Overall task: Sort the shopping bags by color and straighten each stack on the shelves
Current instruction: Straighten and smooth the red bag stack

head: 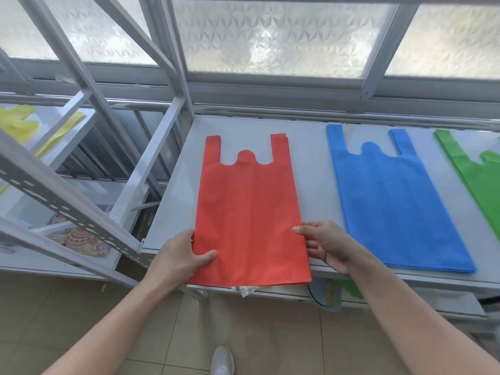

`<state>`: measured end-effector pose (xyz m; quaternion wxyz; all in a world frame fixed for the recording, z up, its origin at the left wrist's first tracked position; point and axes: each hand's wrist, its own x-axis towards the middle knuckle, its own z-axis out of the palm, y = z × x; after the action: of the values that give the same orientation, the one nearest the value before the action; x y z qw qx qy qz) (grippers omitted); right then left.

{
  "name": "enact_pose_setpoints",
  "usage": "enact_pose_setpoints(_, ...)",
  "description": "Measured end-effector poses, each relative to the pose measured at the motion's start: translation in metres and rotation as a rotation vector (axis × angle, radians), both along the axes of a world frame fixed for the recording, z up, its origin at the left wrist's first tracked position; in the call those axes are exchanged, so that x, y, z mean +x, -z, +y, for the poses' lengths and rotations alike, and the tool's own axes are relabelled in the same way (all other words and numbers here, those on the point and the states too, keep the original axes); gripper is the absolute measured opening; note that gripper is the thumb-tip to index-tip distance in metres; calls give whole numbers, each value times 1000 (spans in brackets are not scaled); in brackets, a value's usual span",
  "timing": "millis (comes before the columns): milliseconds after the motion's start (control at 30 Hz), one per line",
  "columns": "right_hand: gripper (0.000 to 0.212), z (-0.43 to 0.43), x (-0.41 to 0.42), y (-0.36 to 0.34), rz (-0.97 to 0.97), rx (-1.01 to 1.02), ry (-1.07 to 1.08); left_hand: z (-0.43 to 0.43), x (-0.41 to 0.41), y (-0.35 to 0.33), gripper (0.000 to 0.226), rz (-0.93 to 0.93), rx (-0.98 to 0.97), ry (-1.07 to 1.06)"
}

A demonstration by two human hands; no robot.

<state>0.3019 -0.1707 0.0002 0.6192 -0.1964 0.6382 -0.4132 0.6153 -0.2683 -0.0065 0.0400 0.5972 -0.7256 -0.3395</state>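
A stack of red bags (pixel 250 212) lies flat on the grey shelf (pixel 178 185), handles pointing to the window, its bottom edge hanging slightly over the shelf's front. My left hand (pixel 180 257) grips the stack's lower left edge, thumb on top. My right hand (pixel 323 243) holds the lower right edge, thumb on top and fingers at the side. A blue stack (pixel 392 201) lies to the right, and a green stack (pixel 476 180) at the far right is cut off by the frame. Yellow bags (pixel 20 124) lie on the left rack.
A slanted perforated metal upright (pixel 62 209) of the left rack crosses in front of the shelf's left end. A patterned item (pixel 78 238) lies on a lower left shelf. Frosted windows stand behind. Below the shelf's front, a green scrap (pixel 350 286) and a teal object (pixel 328 293) show.
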Motion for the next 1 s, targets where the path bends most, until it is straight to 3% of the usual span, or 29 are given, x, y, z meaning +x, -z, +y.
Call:
enact_pose_setpoints(100,20,-20,-8,1,26,-58,83,-1,-8,-9,51,38,3,-34)
enact_pose_setpoints(167,19,-43,-16,4,57,-89,94,-22,-20,-12,51,166,56,-126)
enact_pose_setpoints(233,32,-69,-23,7,124,-103,135,-69,-33,-7,53,305,153,-240)
enact_pose_setpoints(333,49,-115,-34,11,241,-132,182,-150,-53,9,84,393,195,-314)
enact_pose_setpoints(433,26,-163,-45,8,345,-175,227,-202,-81,2,64,539,191,-361)
enact_pose_setpoints(533,31,-199,-55,10,350,-159,284,-238,-102,0,56,525,169,-340)
enact_pose_setpoints(600,30,-216,-60,12,335,-147,301,-256,-109,5,45,564,219,-302)
enact_pose_setpoints(667,33,-230,-65,15,317,-126,292,-267,-112,8,38,726,342,-217)
enact_pose_setpoints(767,33,-242,-70,11,156,-171,234,-276,-110,6,31,976,562,-76)
enact_pose_setpoints(867,36,-248,-74,4,-1,-221,145,-284,-112,9,12,1083,632,0)
enact_pose_setpoints(1000,49,-259,-83,4,-128,-264,78,-297,-121,13,37,1101,564,-36)
